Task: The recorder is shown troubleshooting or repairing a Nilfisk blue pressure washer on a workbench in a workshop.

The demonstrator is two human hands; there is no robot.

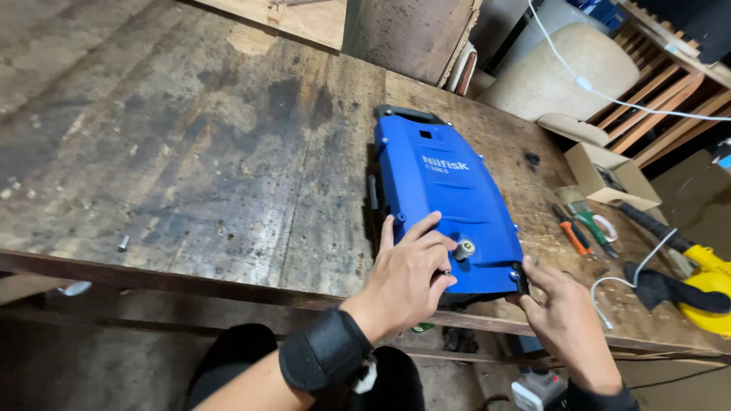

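Left hand point(407, 278): bare, with short, plain fingernails and no rings visible. Left wrist: encircled by a broad black wrist band point(325, 350) of matte, padded-looking material, with a small white patch at its lower edge, possibly a tag or lining. Left forearm: bare above the band. Right hand point(567, 320): bare, with a dark cuff point(598, 397) at the wrist. Legs: black trousers point(236, 352), seen at the knees.

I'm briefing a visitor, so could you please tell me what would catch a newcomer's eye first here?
The bright blue plastic machine housing lying flat on the worn wooden workbench stands out first. The left hand rests on its near end and the right hand grips its near corner. At far right lies a yellow tool.
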